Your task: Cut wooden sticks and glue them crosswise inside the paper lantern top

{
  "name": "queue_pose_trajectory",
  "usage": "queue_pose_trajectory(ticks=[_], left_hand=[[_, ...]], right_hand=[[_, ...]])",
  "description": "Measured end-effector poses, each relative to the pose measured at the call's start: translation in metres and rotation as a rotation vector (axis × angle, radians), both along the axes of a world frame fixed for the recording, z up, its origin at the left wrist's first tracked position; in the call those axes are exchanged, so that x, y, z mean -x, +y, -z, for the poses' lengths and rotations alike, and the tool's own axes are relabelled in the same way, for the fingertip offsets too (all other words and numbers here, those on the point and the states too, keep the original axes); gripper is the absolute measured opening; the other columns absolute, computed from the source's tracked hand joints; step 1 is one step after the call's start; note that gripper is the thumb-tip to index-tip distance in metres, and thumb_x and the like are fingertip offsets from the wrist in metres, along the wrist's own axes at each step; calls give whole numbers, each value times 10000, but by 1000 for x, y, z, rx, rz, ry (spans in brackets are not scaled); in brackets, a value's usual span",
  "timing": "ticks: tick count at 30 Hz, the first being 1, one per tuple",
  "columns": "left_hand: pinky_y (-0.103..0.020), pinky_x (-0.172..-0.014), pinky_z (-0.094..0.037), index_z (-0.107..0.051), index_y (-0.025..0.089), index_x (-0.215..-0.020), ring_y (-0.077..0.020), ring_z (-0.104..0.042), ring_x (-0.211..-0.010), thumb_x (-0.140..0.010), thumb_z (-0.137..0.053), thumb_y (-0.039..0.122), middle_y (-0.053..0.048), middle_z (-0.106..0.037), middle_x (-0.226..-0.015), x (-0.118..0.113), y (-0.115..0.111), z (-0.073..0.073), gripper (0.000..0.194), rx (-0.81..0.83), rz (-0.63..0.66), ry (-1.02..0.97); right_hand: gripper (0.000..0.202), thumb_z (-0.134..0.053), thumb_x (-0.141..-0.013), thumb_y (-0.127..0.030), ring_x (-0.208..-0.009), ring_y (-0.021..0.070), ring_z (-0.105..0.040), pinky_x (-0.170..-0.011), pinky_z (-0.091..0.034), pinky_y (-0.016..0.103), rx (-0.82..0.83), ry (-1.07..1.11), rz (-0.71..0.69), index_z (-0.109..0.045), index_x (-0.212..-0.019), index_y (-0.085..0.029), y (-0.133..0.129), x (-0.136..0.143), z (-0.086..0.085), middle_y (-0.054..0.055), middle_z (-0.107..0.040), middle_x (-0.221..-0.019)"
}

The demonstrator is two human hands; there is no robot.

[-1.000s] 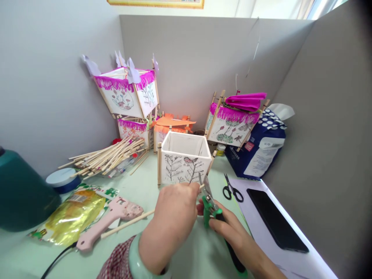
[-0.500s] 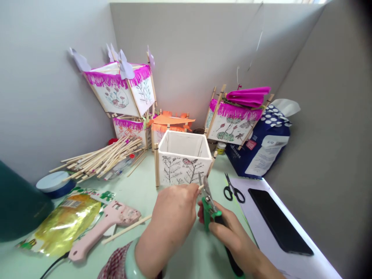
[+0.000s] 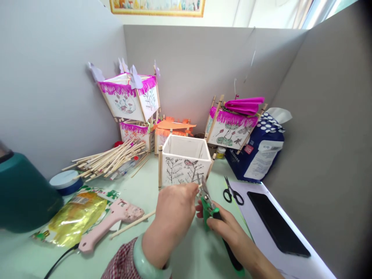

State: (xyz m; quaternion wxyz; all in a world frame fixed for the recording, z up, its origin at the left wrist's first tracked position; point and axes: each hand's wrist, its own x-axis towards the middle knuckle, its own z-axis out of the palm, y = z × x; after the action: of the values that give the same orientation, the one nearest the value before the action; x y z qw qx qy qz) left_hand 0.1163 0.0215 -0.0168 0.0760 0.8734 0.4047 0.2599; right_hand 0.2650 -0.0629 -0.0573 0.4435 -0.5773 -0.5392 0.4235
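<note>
The left hand [image 3: 176, 203] is gripping a wooden stick [image 3: 133, 223], its fingers closed, with the tip poking out toward the cutters [image 3: 207, 203]. The right hand [image 3: 228, 226] is holding the cutters, its fingers wrapped around the handles, and their blades are standing open at the tip. A white paper lantern [image 3: 186, 162] is standing just beyond both hands, while scissors [image 3: 231, 192] are lying to the right.

The view has tipped upward, revealing more of a gold-framed picture [image 3: 158, 6] at top centre-left and a teal container [image 3: 26, 193] at lower left.
</note>
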Motion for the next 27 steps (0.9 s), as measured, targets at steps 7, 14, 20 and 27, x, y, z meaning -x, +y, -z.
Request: queue_pose_trajectory(ticks=[7,14,20,27], left_hand=[[-225,-553,-377,-677,204,-729,-117,-566,-544,-921,-425,233,-3,-657,-619,11,3,-12,318,227,102,-27],[-214,-552,-377,-636,194,-694,-104,-545,-536,-929,-410,230,11,-625,-591,11,3,-9,328,296,139,-49],[-259,-545,-358,-662,221,-766,-153,-597,-581,-922,-428,235,-3,-675,-656,6,5,-2,281,124,36,2],[-275,-548,-371,-676,249,-914,-199,-656,-657,-907,-474,242,-17,-724,-762,3,3,1,202,21,-17,56]], right_hand=[[410,-506,-837,-312,-1083,266,-541,-966,-387,413,17,-15,-35,-553,-1221,-178,-2,0,-2,89,-618,-1109],[308,-488,-785,-256,-910,237,-539,-828,-428,359,-4,-73,-6,-567,-1074,-184,-2,3,1,61,-594,-964],[112,-477,-738,-221,-708,162,-437,-626,-375,275,-66,-68,-15,-514,-838,-187,8,5,2,-1,-468,-753],[164,-471,-813,-245,-855,205,-525,-771,-407,320,-50,-67,-6,-550,-938,-178,8,6,0,28,-565,-854]])
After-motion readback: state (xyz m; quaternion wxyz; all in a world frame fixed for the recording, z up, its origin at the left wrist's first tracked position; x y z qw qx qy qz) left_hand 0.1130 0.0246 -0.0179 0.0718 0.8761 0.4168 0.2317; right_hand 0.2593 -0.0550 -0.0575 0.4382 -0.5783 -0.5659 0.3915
